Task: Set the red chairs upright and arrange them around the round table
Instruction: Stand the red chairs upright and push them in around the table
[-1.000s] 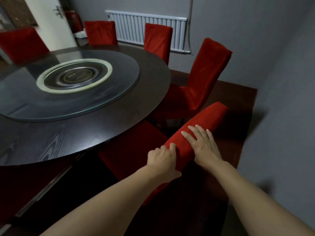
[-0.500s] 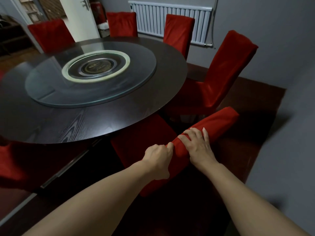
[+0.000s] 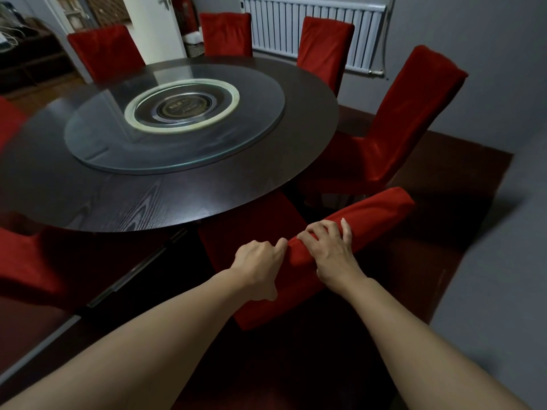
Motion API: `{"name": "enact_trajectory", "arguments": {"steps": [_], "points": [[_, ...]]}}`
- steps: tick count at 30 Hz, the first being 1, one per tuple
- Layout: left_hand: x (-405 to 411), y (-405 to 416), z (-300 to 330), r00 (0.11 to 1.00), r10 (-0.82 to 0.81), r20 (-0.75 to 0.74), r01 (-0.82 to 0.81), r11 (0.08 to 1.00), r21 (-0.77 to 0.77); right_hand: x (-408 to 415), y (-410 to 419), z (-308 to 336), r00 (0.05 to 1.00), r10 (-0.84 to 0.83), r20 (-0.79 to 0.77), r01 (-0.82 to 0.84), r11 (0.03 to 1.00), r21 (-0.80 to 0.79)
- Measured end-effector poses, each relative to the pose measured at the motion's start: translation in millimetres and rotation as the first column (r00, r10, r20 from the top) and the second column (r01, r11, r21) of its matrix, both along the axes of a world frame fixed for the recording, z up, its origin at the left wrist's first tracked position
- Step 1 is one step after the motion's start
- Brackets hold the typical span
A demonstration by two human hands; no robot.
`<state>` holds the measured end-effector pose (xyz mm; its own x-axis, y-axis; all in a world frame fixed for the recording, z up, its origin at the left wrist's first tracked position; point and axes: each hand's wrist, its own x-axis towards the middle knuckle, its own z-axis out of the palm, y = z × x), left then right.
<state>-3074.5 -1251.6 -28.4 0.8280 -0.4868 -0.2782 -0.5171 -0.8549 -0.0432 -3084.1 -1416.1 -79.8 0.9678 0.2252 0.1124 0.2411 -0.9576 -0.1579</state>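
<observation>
Both hands gripped the top of the chair's back (image 3: 364,216) — left hand (image 3: 260,266) fisted, right hand (image 3: 328,250) curled over — its seat under the tabletop (image 3: 165,199). Best pushed evenly, square to the rim.

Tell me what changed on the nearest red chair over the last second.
The right hand, which lay with straight fingers on the top edge of the nearest chair's backrest, has curled its fingers over it, next to the left hand. The left hand's grip on that edge is unchanged. The round table and the upright chair beyond have not moved.
</observation>
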Motion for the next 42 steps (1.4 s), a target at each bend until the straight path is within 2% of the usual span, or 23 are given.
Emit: {"name": "enact_trajectory", "arguments": {"steps": [10, 17, 24, 32, 38, 42], "points": [[12, -6, 4, 1.0, -0.009, -0.01, 0.01, 0.999, 0.049, 9, -5, 2, 0.999, 0.009, 0.035, -0.011, 0.999, 0.032], [25, -4, 16, 0.999, 0.023, 0.028, -0.026, 0.994, 0.104, 26, 0, 14, 0.999, 0.037, 0.012, -0.037, 0.999, 0.025], [21, -10, 7, 1.0, -0.01, -0.007, 0.011, 0.989, 0.145, 16, -6, 9, 1.0, 0.028, -0.01, -0.028, 1.0, -0.003], [13, -11, 2, 0.999, 0.002, -0.038, 0.003, 0.991, 0.132, 7, -11, 7, 0.998, 0.041, -0.047, -0.043, 0.998, -0.037], [9, -7, 0, 0.999, 0.018, 0.037, -0.022, 0.993, 0.113, 7, -11, 10, 0.998, 0.046, -0.045, -0.049, 0.997, -0.06], [9, -6, 2, 0.999, 0.028, 0.022, -0.029, 0.996, 0.082, 5, -15, 14, 0.993, 0.062, -0.104, -0.071, 0.994, -0.083]]}}
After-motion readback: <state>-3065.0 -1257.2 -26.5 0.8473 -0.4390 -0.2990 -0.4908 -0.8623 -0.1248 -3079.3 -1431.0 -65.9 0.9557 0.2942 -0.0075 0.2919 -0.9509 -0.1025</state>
